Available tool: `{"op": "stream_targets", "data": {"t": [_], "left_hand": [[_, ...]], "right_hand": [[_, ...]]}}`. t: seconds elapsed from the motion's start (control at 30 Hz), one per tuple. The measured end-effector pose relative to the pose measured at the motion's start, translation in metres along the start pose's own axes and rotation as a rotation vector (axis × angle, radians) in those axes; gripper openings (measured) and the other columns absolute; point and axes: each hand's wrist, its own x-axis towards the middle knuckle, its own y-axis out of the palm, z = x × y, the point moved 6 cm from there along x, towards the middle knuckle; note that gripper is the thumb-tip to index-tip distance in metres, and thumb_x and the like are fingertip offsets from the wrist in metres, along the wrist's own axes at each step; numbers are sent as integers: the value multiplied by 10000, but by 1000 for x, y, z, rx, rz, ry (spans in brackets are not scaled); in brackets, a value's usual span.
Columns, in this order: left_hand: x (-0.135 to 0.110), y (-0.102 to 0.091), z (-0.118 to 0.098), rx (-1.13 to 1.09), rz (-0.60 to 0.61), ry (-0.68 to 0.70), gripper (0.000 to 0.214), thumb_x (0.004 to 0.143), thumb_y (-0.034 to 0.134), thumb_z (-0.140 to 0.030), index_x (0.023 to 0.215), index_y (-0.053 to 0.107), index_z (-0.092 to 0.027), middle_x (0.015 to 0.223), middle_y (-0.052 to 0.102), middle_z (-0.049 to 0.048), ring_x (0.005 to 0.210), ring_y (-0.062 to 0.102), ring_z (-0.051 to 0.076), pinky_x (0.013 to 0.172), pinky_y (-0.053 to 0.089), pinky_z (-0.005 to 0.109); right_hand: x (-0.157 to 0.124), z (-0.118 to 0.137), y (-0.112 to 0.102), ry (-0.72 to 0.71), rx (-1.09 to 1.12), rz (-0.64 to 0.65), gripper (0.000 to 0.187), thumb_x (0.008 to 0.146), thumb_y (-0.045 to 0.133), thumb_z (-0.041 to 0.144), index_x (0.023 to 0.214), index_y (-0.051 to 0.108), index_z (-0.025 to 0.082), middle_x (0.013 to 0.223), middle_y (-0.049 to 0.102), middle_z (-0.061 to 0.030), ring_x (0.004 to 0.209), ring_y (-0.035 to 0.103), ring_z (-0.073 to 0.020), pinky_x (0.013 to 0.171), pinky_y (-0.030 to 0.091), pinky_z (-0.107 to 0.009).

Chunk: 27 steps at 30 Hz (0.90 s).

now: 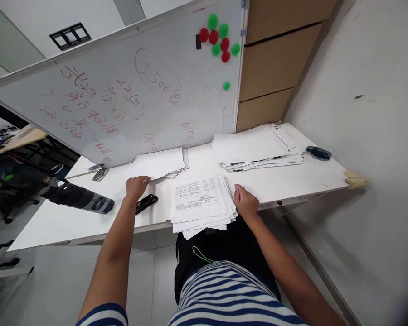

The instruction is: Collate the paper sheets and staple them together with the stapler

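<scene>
My left hand [138, 186] is at the near-left corner of the left paper stack [161, 163], its fingers closed on the edge of a blank white sheet. In front of my body lies a loose pile of printed sheets [199, 203], the top one bearing text and an oval stamp. Some of its sheets stick out over the table's front edge. My right hand [246, 202] is curled closed against the right side of this pile; its fingertips are partly hidden, so whatever they hold cannot be made out. A black stapler-like object [146, 203] lies beside my left forearm.
A dark bottle [83, 198] lies on the table's left part, with a small grey object [99, 174] behind it. A larger paper stack [255, 147] and a dark blue item [318, 153] are to the right. A whiteboard [122, 99] with magnets stands along the back.
</scene>
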Motion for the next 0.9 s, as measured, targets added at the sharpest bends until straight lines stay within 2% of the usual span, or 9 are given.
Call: {"op": "stream_targets", "data": {"t": [0.17,0.33,0.43,0.5,0.57,0.67,0.77,0.83,0.9], "left_hand": [[-2,-6,7,-72,5,-54,350,920,447,-393,1069,740,-272,1131,743,64,1077,654,284,972,410,401],[-1,-9,14,-309,-102,-181,377,923,435,-448,1108,705,-261,1030,755,58,964,681,256,820,475,342],[2,-10,13,-406,-179,-199,343,920,449,-422,1094,686,-245,1018,748,42,927,685,217,844,480,319],[5,-11,12,-438,-222,-194,303,900,493,-393,1073,676,-224,1092,725,55,924,680,209,873,481,320],[9,-10,9,-424,-242,-159,255,880,531,-359,1044,662,-214,1225,667,77,990,664,215,912,478,328],[14,-5,1,-385,-238,-107,220,837,596,-303,1037,630,-216,1414,521,103,1225,560,250,996,450,346],[21,5,-7,-376,-206,-121,439,803,659,-323,1213,563,-199,1510,399,154,1391,403,279,1080,390,372],[26,12,-12,-359,-173,-144,582,810,663,-385,1331,497,-186,1507,409,174,1433,337,307,1122,338,414],[30,19,-17,-332,-126,-171,633,830,637,-452,1383,465,-197,1506,432,163,1457,282,349,1142,288,478]], "right_hand": [[1,1,0,11,15,19,436,987,344,315,1127,728,164,856,770,-102,752,676,-198,619,372,-266],[1,1,0,23,22,26,433,981,348,318,1133,722,162,889,772,-109,770,676,-201,625,372,-267],[1,1,-1,21,18,17,436,982,345,323,1128,724,165,866,771,-105,746,676,-198,613,365,-265],[1,1,-1,19,12,14,436,984,344,320,1129,725,167,862,771,-103,738,677,-196,609,366,-263],[1,1,-1,19,7,13,434,985,347,318,1127,728,166,859,770,-104,742,679,-196,610,372,-262],[1,0,1,27,4,16,429,983,355,325,1127,728,173,847,767,-104,748,678,-201,613,377,-263],[0,-1,1,33,-1,13,433,983,351,334,1125,729,179,821,763,-100,735,677,-205,608,373,-266],[1,-1,1,34,-6,12,435,984,349,334,1121,731,178,808,762,-99,726,677,-206,605,371,-267],[1,0,1,34,-7,16,430,984,352,327,1120,732,178,811,763,-98,723,678,-205,603,373,-267]]}}
